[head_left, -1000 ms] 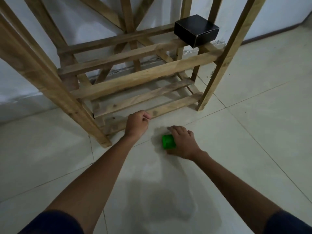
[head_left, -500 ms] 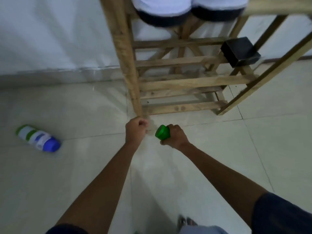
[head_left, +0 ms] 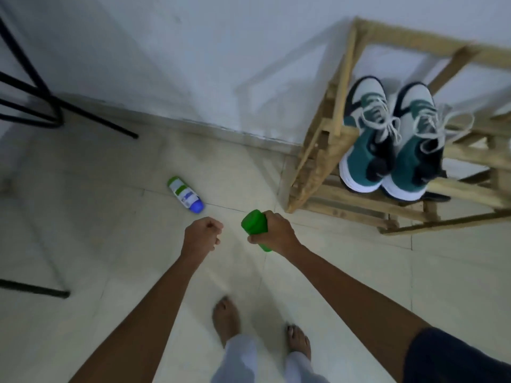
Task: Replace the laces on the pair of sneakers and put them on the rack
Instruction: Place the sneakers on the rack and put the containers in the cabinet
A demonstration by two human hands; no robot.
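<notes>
Two teal, white and black sneakers (head_left: 387, 139) with pale laces stand side by side on an upper shelf of the wooden rack (head_left: 320, 161) at the right. My right hand (head_left: 273, 230) grips a green plastic container (head_left: 254, 223) over the floor, left of the rack's front leg. My left hand (head_left: 201, 236) is curled into a fist beside it; nothing shows in it.
A white, green and blue bottle (head_left: 185, 195) lies on the tiled floor ahead of my left hand. Black metal legs (head_left: 41, 111) stand at the far left by the wall. My bare feet (head_left: 260, 327) are below.
My right hand has lifted the green container off the floor. The view has risen and swung left, so the sneakers on the rack and the bottle are now visible.
</notes>
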